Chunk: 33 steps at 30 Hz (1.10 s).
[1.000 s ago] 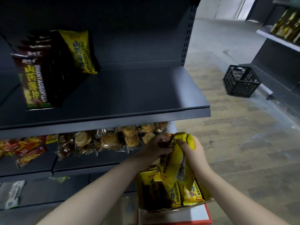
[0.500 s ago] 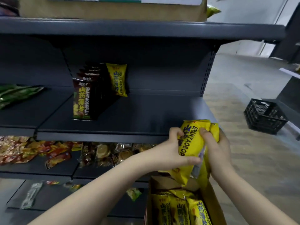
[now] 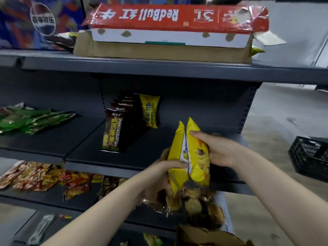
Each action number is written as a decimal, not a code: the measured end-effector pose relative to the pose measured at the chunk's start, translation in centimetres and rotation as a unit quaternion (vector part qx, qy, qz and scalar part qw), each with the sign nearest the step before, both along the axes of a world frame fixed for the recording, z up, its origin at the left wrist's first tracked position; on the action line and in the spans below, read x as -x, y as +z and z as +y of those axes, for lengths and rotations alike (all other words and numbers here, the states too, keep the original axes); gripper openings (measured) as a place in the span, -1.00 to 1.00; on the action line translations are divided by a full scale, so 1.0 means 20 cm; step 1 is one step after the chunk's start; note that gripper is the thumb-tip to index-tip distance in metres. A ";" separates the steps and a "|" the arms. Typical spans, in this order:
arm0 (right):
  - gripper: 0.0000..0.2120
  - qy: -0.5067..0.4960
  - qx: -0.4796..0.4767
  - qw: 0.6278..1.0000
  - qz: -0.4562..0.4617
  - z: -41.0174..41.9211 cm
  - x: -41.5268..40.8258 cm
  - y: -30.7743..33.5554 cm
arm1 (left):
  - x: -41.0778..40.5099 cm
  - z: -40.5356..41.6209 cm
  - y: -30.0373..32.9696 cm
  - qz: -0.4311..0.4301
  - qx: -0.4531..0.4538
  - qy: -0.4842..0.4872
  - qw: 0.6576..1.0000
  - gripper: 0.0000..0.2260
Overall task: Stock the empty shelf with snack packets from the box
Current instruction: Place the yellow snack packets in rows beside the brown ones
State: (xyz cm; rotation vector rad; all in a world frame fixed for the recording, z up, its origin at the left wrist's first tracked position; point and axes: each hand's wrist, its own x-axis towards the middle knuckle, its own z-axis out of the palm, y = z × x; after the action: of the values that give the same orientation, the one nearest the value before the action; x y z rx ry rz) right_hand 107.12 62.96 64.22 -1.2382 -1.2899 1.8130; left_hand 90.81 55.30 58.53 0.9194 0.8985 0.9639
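Head view: both hands hold a small bunch of yellow snack packets (image 3: pixel 190 155) upright in front of the grey shelf (image 3: pixel 142 153), its front edge just behind the knuckles. The left hand (image 3: pixel 165 172) curls round the lower part of the bunch, its fingers (image 3: pixel 177 163) lying across the front of the nearer packet; the right hand (image 3: pixel 220 150) clasps the other side, its fingertips (image 3: pixel 194 133) pressing on the upper face of the farther packet. Beyond the fingers and to their left, a row of dark brown packets (image 3: pixel 113 132) stands upright on that same shelf, with a single yellow packet (image 3: pixel 149 110) standing at the back of the row against the rear panel (its print reads the same as the brown ones). Just below the wrists lies a heap of clear-wrapped golden snacks (image 3: pixel 197 205) on the lower shelf, and at the bottom edge, under the right forearm, shows the torn rim of a cardboard box (image 3: pixel 204 237). Far to the left of the hands lie green packets (image 3: pixel 30 119) on the neighbouring shelf and red and orange packets (image 3: pixel 35 176) one level down. Above the hands, a red carton (image 3: pixel 170 23) rests on the top shelf. A black crate (image 3: pixel 308 155) stands on the floor off to the right.
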 end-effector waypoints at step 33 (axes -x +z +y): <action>-0.61 -0.290 -0.237 0.924 -0.071 0.86 0.90 -0.35 | 0.56 1.26 -0.37 0.615 -0.176 0.436 0.633 -0.28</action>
State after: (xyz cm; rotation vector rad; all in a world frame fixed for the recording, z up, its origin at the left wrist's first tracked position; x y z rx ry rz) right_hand 89.05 80.22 57.13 -1.3028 -1.1764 0.9401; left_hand 79.55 80.47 51.14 1.5553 2.5808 1.2949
